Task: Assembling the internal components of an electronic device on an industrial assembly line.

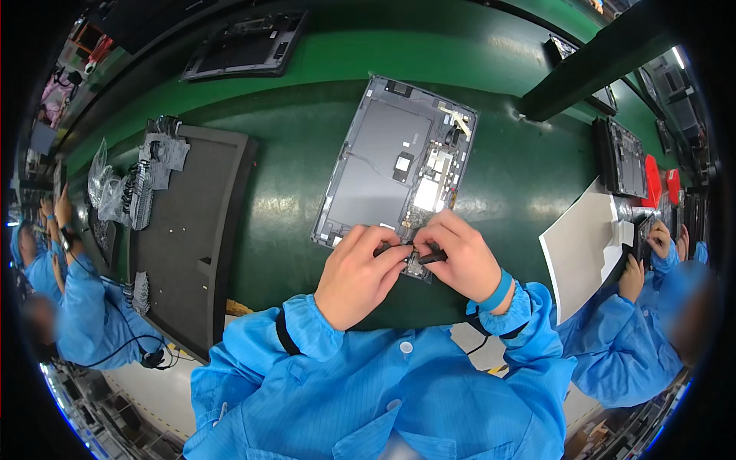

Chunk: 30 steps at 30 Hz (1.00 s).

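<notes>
Opened chassis: one dark grey, flat electronic unit (373, 165), lying open side up on the green bench (284, 192), in front of the person.
Long axis: runs away from the person, far end leaning right, near end toward the left hand; a circuit board (435, 184) lies along its right side.
Left hand: one (356, 272), thumb and fingers drawn together over the near edge; whether they grip anything cannot be told.
Right hand: one (460, 257), thumb and finger clamped on a small black piece (433, 257); a blue band (498, 290) rings the wrist.
In the way: both hands cover part of the near end.
Left of chassis: one black tray (184, 222), well apart, with grey parts (165, 157) and clear plastic (107, 188) at its far left.
Beyond: one opened unit (245, 47), upper left; one dark post (586, 57), upper right.
Right of chassis: one pale board (583, 245), near another dark unit (625, 157) and red things (652, 182).
Co-workers: one person (629, 337) at right; at least one (96, 310) at left.
</notes>
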### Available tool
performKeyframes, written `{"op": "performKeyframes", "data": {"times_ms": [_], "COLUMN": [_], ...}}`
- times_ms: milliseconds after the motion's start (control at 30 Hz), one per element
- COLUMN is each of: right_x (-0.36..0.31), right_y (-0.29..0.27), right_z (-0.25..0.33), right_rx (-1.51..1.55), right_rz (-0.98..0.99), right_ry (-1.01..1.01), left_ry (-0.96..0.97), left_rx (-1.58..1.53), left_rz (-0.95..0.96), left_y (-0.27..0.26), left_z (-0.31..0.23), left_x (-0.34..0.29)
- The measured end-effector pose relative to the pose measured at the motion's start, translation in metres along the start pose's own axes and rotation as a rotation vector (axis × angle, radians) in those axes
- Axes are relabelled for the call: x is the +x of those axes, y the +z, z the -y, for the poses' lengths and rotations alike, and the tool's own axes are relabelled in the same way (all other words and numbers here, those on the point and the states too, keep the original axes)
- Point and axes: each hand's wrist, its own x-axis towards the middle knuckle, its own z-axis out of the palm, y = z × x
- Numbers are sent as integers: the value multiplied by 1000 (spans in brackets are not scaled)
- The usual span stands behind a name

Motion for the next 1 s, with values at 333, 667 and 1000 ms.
{"op": "performKeyframes", "data": {"times_ms": [333, 667, 1000], "right_x": [3, 2, -16], "right_y": [-3, -3, -7], "right_z": [6, 5, 2], "right_rx": [27, 106, 121], "right_rz": [37, -118, -320], "right_ry": [79, 160, 279], "left_ry": [35, 21, 3], "left_rx": [116, 392, 254], "left_rz": [-9, 24, 71], "left_y": [3, 15, 6], "left_z": [-2, -16, -7], "left_x": [-4, -13, -8]}}
